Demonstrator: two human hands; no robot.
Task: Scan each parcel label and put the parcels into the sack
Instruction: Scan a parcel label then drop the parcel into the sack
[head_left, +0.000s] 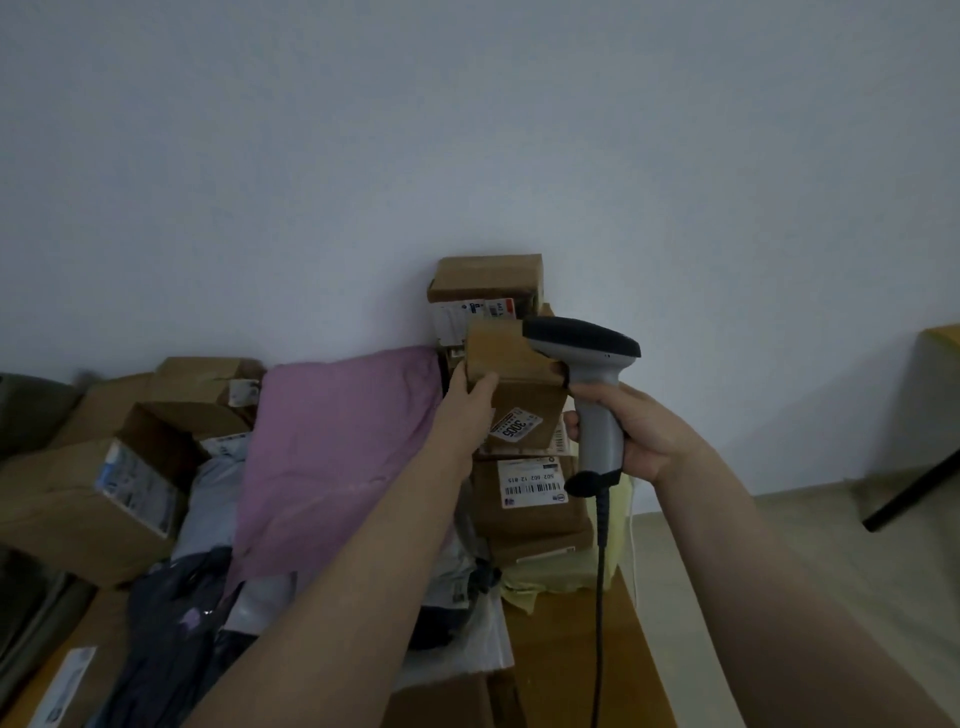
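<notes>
My left hand (465, 413) grips the left side of a small brown cardboard parcel (524, 395) with a white "3005" label, held against a stack of boxes at the wall. My right hand (636, 426) is closed around the grey handle of a barcode scanner (584, 353). The scanner's dark head sits just right of the parcel's top and points left. Its black cable (600, 597) hangs down. No sack is recognisable in view.
A large pink poly mailer (332, 457) leans left of the stack. More cardboard boxes (88, 499) lie at left, and a labelled box (530, 499) sits below the held one. Dark and grey mailers (171, 613) cover the wooden table (631, 675). A yellow table (935, 405) stands at right.
</notes>
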